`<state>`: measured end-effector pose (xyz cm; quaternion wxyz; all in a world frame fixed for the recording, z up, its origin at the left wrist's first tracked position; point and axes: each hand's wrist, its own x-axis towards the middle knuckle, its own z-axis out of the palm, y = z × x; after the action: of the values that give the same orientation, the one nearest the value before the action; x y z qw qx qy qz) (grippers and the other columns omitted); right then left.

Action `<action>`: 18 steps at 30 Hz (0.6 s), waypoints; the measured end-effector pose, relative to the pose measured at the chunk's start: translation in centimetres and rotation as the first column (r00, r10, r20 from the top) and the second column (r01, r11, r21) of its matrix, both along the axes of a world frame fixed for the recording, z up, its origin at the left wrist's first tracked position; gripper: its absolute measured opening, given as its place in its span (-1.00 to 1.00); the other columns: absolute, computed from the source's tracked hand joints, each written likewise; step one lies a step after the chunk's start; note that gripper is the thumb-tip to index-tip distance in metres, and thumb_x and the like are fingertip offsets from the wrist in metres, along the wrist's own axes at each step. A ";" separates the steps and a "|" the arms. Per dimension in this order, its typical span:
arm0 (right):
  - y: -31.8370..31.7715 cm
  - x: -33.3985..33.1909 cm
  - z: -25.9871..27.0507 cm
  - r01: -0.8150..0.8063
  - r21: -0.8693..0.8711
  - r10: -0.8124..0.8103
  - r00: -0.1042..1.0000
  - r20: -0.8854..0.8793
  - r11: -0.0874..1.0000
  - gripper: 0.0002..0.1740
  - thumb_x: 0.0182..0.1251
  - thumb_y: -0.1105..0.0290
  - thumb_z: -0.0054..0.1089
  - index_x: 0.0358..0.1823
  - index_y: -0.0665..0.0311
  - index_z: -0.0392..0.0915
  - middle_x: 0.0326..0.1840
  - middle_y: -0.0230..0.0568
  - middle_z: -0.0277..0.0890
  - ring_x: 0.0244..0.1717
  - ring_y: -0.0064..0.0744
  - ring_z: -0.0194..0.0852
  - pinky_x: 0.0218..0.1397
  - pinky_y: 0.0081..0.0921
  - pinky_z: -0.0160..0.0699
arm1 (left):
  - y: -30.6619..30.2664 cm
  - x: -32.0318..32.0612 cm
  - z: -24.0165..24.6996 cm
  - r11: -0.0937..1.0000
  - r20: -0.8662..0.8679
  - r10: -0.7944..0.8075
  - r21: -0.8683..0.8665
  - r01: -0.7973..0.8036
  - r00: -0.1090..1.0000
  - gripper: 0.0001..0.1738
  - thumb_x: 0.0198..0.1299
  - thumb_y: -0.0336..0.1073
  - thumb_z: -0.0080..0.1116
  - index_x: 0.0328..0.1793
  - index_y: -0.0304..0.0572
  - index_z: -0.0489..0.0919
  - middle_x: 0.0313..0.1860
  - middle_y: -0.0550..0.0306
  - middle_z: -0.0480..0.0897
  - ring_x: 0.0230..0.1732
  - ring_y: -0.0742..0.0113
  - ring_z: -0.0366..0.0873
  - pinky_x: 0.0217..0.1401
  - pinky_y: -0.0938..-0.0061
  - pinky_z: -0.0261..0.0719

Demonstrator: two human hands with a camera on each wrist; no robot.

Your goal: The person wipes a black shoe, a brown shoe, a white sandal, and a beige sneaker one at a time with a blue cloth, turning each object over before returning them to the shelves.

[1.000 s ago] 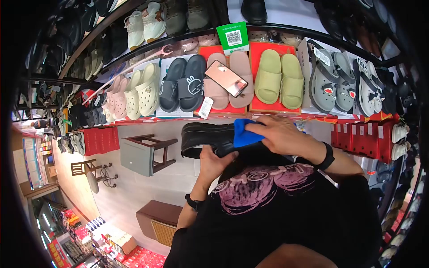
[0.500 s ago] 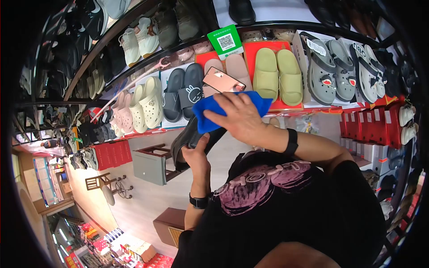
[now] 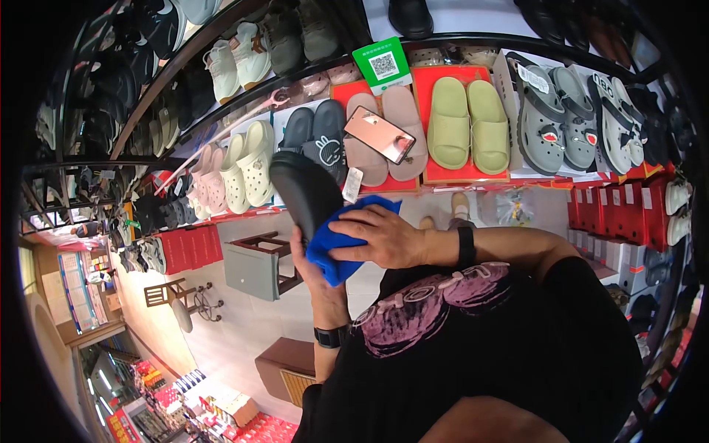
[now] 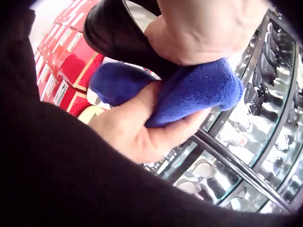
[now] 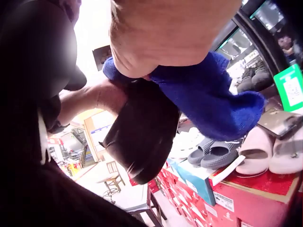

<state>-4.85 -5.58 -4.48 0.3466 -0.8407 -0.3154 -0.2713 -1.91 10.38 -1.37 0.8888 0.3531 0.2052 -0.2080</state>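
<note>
In the head view a black shoe (image 3: 304,188) is held up at a slant, its smooth side facing the camera. The left hand (image 3: 317,277) grips its lower end, fingers partly hidden by the shoe and cloth. A blue cloth (image 3: 332,255) lies against the shoe's lower part, and the right hand (image 3: 380,236) holds it there with bent fingers. The right wrist view shows the shoe (image 5: 142,130) with the blue cloth (image 5: 213,106) draped beside it. In the left wrist view the cloth (image 4: 194,90) bunches around the fingers.
Behind the hands, a display holds a phone (image 3: 379,134) on pink slides, green slides (image 3: 449,125), grey clogs (image 3: 543,125) and a green code sign (image 3: 382,65). A grey-topped stool (image 3: 252,270) and a brown box seat (image 3: 284,362) stand on the floor.
The shoe has been tilted upward and turned over, its toe now in front of the dark slides. The right hand and cloth have moved from above the shoe down to its lower end.
</note>
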 end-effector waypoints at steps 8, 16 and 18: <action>-2.2 -0.1 -3.7 -0.119 -0.051 0.094 0.932 -0.350 0.992 -0.50 -0.01 0.53 -0.01 0.04 -0.04 0.44 0.13 -0.19 0.30 0.10 -0.11 0.32 0.17 -0.17 0.28 | 1.3 2.0 0.1 0.875 -0.035 0.380 -0.312 -0.371 0.924 -0.47 0.09 -0.10 0.13 0.16 -0.20 0.44 0.13 0.02 0.50 0.18 0.11 0.40 0.32 0.20 0.27; -3.4 1.0 -7.4 0.256 0.524 0.536 0.028 -0.844 0.812 -0.53 0.00 0.46 0.16 0.04 0.29 0.44 -0.24 -0.17 0.54 -0.26 -0.41 0.53 -0.24 -0.43 0.55 | -0.2 2.5 1.7 0.778 -0.036 0.283 -0.575 -0.251 0.959 -0.42 0.04 -0.07 0.17 0.19 -0.12 0.42 0.21 0.08 0.43 0.27 0.11 0.28 0.42 0.06 0.02; -3.2 1.7 -5.9 0.486 0.652 0.747 -0.004 -0.664 0.582 -0.59 0.10 0.44 0.10 0.03 0.34 0.42 -0.16 -0.12 0.53 -0.20 -0.32 0.55 -0.12 -0.38 0.56 | -0.8 2.7 1.5 0.785 -0.026 0.275 -0.571 -0.240 0.961 -0.42 0.03 -0.07 0.18 0.19 -0.10 0.42 0.21 0.08 0.42 0.28 0.11 0.27 0.43 0.05 -0.01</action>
<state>-3.10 -8.83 -10.39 0.8145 -0.4620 0.0882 0.3396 0.80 9.58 0.11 0.9789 0.0464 0.1537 -0.1261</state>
